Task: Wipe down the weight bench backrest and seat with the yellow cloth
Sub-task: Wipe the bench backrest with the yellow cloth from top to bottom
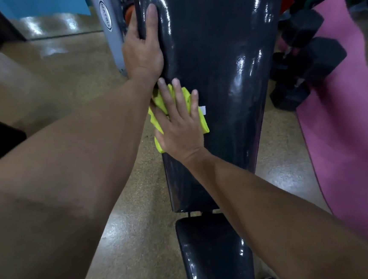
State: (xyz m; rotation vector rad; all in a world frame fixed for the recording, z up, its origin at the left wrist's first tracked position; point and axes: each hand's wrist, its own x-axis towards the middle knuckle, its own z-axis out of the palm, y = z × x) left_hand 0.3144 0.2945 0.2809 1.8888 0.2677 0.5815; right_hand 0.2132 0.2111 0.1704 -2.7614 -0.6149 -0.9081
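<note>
Head view, the only view. The right hand [178, 126] makes a flat, wide grip: palm down, fingers spread, pressing the yellow cloth [201, 120] against the backrest [222, 53] rather than closing around it. The cloth is bunched under the palm, near the left edge of the pad and about halfway down its length, with folds showing between the fingers and past the heel of the hand. A small white tag [202, 110] sticks out on the right side of the cloth.

The left hand [143, 51] holds no cloth. It is wrapped over the left edge of the backrest just above the cloth, thumb on the glossy face, the other fingers hidden behind the pad. It appears to be steadying the pad.

The backrest is dark, shiny and tilted up away from the viewer. Below it, across a narrow gap, lies the seat [213, 254], untouched by either hand. To the right, on the floor, are black dumbbells [309, 61] and a pink mat [344, 125].

To do this step well, the cloth would likely work better opened out flatter, so more of it meets the surface. Long overlapping strokes across the full width, worked from the top down toward the seat, should avoid missed strips. The left hand probably needs to shift aside so the edge beneath it gets wiped too. Much of the backrest, and the whole seat, seems left to cover.
</note>
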